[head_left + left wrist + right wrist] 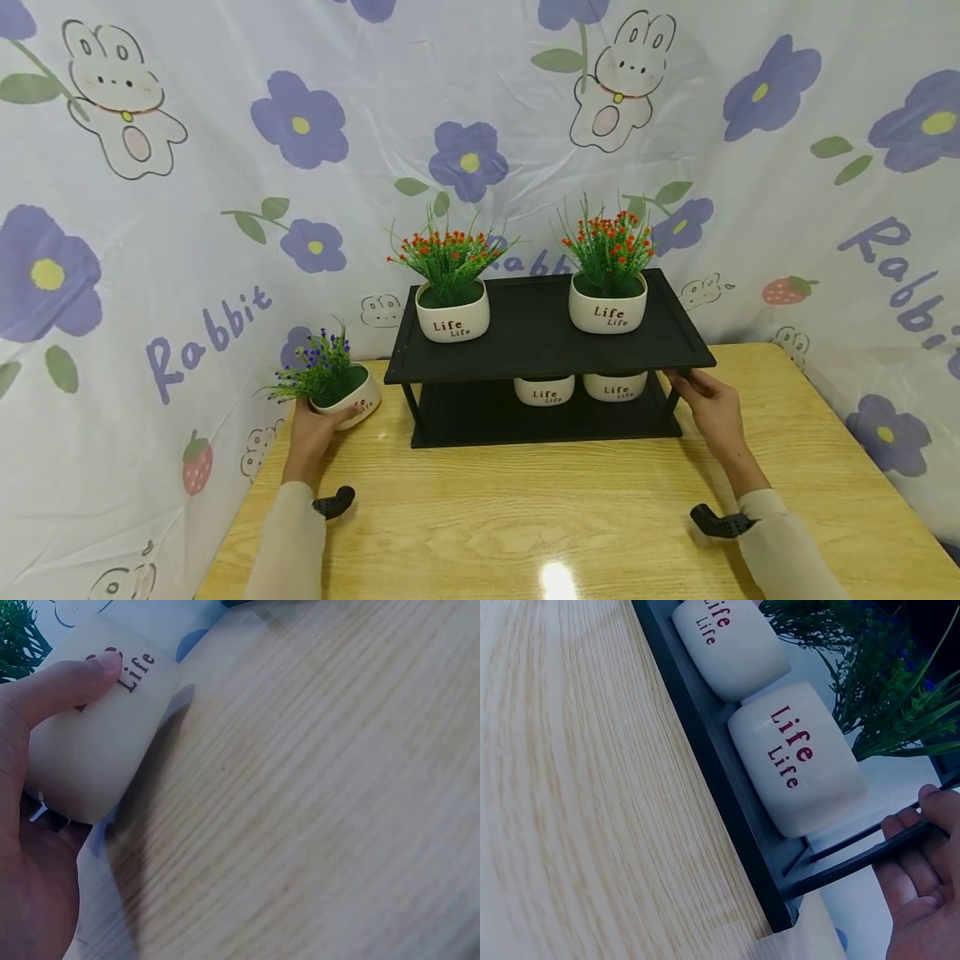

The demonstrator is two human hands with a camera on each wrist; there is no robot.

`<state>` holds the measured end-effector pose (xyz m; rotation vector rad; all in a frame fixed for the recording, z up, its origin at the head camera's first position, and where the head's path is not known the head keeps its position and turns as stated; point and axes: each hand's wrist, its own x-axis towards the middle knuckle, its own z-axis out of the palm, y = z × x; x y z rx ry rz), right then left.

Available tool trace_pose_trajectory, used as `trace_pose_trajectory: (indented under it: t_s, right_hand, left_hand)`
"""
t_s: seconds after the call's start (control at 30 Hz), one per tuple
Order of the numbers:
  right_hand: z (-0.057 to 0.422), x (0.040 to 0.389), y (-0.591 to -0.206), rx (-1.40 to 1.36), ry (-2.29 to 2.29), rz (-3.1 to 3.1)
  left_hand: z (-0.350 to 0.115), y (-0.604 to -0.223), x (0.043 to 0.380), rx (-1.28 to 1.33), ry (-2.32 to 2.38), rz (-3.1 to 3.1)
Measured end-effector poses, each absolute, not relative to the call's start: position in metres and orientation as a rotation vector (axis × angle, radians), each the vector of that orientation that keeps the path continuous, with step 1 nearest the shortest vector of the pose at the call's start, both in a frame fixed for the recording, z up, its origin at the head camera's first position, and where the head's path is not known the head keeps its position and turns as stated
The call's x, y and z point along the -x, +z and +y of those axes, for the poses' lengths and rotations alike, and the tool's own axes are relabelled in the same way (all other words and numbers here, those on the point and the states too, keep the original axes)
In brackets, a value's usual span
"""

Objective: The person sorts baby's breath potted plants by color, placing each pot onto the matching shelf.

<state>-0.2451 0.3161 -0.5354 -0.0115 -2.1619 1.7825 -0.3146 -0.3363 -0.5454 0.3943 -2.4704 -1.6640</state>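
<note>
My left hand (pixel 311 429) grips a white oval pot of blue-purple artificial flowers (pixel 367 398), thumb across its lettered front. In the left wrist view the pot (pixel 90 757) is tilted beside the wooden table. At the right end of a black two-tier shelf (pixel 525 333), my right hand (pixel 708 408) grips the front corner post just under the top board; in the right wrist view its fingers (pixel 907 881) curl behind the post (pixel 847 870). Two white pots with red flowers, the left one (pixel 453 321) and the right one (pixel 607 315), stand on the top tier.
Two more "Life" pots, one (pixel 543 392) beside the other (pixel 617 386), sit on the lower tier, their plants hidden by the top board in the head view. A rabbit-and-flower cloth (pixel 510 75) hangs behind the wooden table (pixel 525 517).
</note>
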Motion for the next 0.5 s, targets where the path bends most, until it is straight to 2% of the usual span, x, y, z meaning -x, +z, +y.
trace_pose_trajectory:
  t_s: [0.5]
  right_hand:
    - [0.317, 0.247, -0.539, 0.025, 1.782, -2.158]
  left_hand:
    - [-0.343, -0.536, 0.295, -0.323, -1.644, -2.573]
